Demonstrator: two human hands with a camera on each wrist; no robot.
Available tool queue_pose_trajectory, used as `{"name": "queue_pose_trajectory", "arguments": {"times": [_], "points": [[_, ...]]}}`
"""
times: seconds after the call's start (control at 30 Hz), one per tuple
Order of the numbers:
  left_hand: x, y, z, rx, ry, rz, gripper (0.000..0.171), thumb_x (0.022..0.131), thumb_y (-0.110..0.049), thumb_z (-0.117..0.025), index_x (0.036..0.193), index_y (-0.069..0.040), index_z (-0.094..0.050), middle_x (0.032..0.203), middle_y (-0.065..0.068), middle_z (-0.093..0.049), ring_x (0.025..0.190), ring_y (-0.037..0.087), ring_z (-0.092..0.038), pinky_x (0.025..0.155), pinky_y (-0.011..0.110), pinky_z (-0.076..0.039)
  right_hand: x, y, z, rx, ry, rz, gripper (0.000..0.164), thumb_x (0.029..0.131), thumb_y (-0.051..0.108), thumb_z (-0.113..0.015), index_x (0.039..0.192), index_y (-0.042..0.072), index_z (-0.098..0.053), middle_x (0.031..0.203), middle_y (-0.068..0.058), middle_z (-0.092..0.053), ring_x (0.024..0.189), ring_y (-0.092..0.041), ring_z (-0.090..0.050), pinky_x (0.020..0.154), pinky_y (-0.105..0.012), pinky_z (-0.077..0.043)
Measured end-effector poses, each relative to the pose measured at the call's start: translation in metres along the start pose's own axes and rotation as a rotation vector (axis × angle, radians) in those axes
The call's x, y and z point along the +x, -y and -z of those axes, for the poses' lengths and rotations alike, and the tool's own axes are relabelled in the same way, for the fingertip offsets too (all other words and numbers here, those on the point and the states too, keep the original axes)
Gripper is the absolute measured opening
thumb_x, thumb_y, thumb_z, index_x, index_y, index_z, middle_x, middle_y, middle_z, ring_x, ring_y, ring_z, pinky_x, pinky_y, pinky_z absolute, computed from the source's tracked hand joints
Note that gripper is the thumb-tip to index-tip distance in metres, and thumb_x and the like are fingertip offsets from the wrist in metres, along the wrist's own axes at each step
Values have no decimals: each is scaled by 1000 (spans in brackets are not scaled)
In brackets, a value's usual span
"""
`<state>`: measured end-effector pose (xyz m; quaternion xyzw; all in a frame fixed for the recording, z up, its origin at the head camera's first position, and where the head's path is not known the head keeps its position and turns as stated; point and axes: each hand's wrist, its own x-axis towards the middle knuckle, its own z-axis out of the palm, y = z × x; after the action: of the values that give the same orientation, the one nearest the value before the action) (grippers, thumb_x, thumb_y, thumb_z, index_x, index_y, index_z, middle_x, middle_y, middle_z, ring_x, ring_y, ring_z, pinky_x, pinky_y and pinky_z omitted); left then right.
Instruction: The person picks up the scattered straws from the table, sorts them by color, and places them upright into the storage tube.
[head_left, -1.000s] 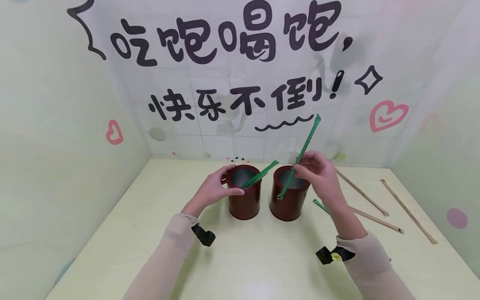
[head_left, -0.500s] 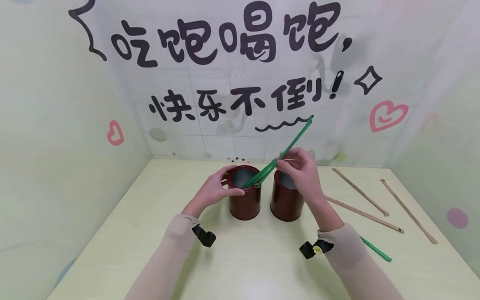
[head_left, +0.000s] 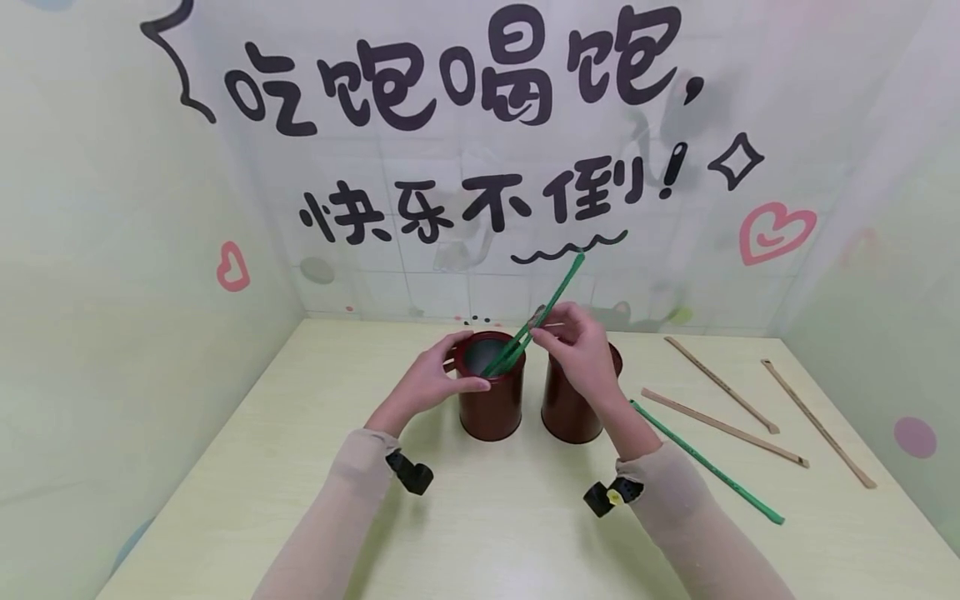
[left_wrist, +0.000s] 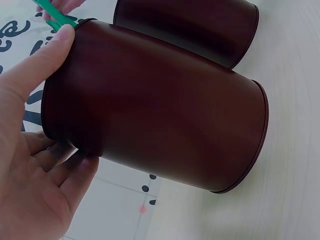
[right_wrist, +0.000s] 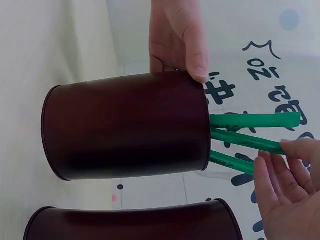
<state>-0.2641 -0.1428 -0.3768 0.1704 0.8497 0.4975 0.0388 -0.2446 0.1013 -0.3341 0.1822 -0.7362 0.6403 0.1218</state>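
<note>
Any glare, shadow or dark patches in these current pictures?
Head: pale glare on the table near the picture's bottom edge, soft shadow beside the left sleeve; left wrist: the held can darkens toward its rim; right wrist: that can's lower side falls nearly black.

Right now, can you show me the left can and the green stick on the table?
Left can (head_left: pixel 491 408): head view, on its front wall.
Green stick (head_left: pixel 707 462): head view, middle of its length.

Left dark-red canister (head_left: pixel 491 408) upright; green sticks (right_wrist: pixel 255 120) slant rightward from mouth.
</note>
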Motion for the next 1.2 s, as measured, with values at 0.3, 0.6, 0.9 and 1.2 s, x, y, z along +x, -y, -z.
{"name": "queue_pose_trajectory", "arguments": {"times": [0.3,0.6,0.9,1.2], "points": [[0,0,-1,11,7,24,89,80,-31,-85,152,-12,-37,153,13,-44,139,37,-48,112,53,-43,-10,-4,10,-86,112,-57,34,92,11,-71,124,3,-61,122,-18,-69,111,-27,-69,88,-18,-56],[2,-2,0,31,5,19,86,81,-28,-84,152,-11,-38,154,13,-44,139,37,-48,112,52,-43,-18,-5,36,-74,64,-36,34,92,6,-70,123,-4,-60,120,-27,-67,98,3,-66,90,-13,-53],[4,-3,3,30,6,8,87,81,-29,-84,152,-11,-37,154,13,-44,138,37,-49,112,51,-44,-28,-7,69,-125,23,-49,34,93,11,-70,123,-2,-60,112,-2,-72,99,5,-66,87,-12,-53],[3,0,2,27,13,7,86,81,-27,-84,152,-10,-37,153,13,-44,138,36,-49,112,48,-45,-44,-11,101,-173,0,-84,28,95,15,-69,121,9,-62,106,18,-68,99,8,-65,86,-9,-52]]}}
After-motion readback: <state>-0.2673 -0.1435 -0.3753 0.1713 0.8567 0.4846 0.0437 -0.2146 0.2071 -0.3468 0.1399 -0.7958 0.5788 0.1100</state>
